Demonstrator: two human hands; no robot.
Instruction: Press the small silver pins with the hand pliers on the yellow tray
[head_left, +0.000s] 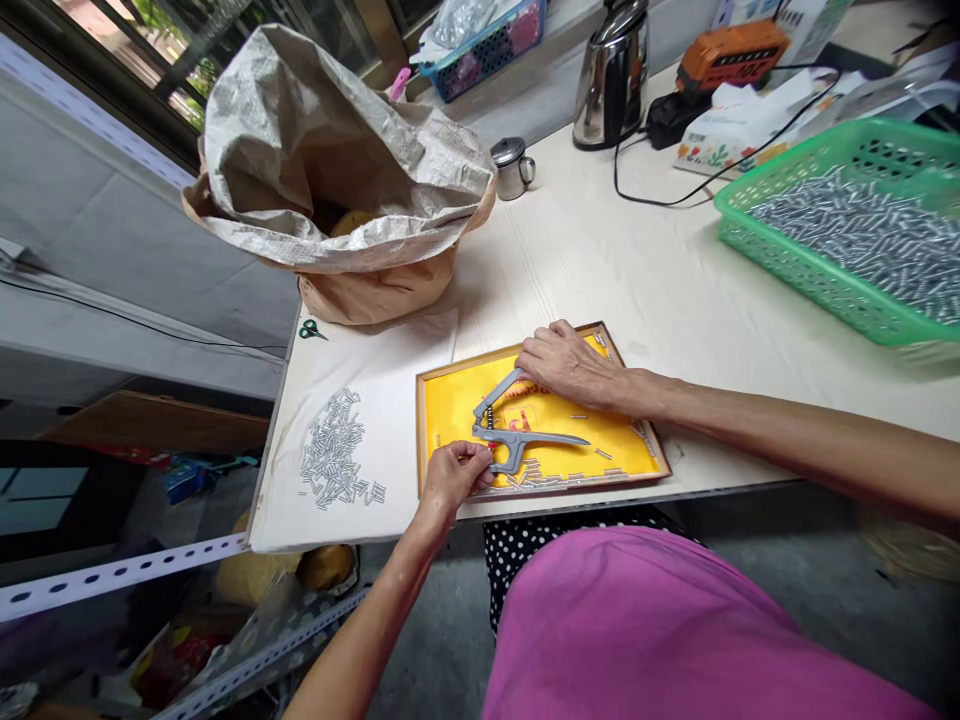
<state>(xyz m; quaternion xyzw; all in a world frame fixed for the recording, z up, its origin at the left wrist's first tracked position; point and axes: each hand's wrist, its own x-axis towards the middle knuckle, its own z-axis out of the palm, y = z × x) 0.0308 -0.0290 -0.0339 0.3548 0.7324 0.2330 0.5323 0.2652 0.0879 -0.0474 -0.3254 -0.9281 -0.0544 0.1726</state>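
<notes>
A grey plier-like hand press [517, 435] lies in a yellow tray with a wooden frame [435, 400] at the table's front edge. My right hand [566, 362] rests closed over the tool's upper handle. My left hand [454, 475] pinches something small at the tool's jaw end; I cannot make out what. Several small silver tubes [551, 478] lie along the tray's near side.
A pile of small silver tubes [337, 452] lies on white cloth left of the tray. A large paper sack [337, 170] stands behind it, green scissors [311, 330] beside it. A green basket [847, 225] of metal tubes sits at right, a kettle [611, 75] behind.
</notes>
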